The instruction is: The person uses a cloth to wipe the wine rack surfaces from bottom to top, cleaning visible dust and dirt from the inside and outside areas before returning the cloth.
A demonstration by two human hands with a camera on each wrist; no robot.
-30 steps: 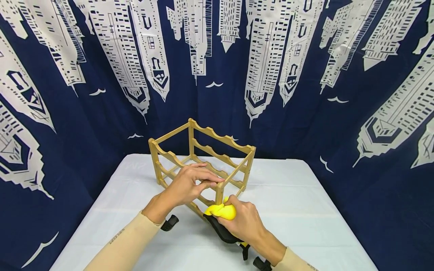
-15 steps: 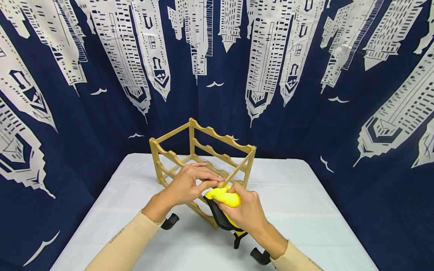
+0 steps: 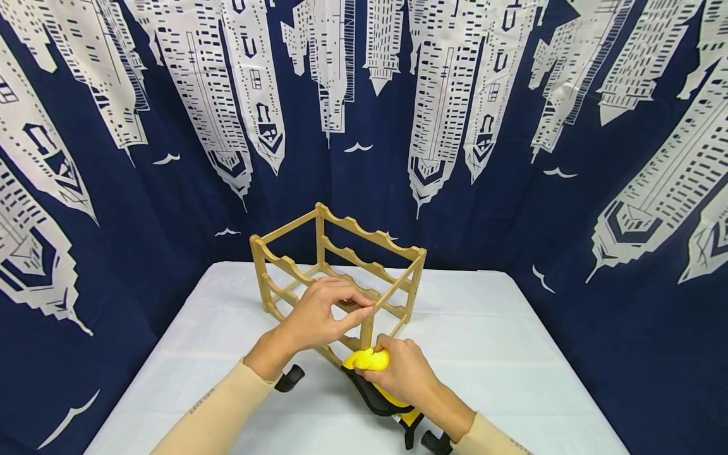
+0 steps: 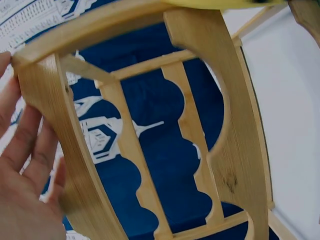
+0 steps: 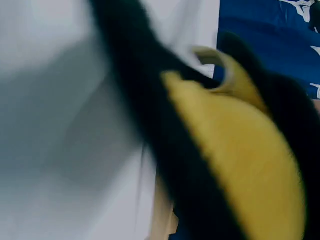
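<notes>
A wooden wine rack (image 3: 284, 261) with scalloped rails stands on the table. My left hand (image 3: 318, 313) holds its near top corner, thumb on one side and fingertips on the other. In the left wrist view, fingers (image 4: 25, 142) of that hand lie along a scalloped rail. My right hand (image 3: 406, 370) grips a soft yellow thing with black trim (image 3: 370, 360), bunched up against the rack's near upright post (image 3: 367, 332). Its loose black-edged part hangs below the hand towards the table. Up close in the right wrist view, its yellow surface (image 5: 245, 155) looks fuzzy between dark bands.
A white cloth covers the table (image 3: 483, 354). Behind it hangs a navy curtain (image 3: 341, 170) with white buildings printed on it. Black wrist devices (image 3: 291, 378) show below both wrists.
My right hand moved up the near post with the yellow thing, then back down. My left hand stays at the top corner, its thumb and fingers spread a little wider.
</notes>
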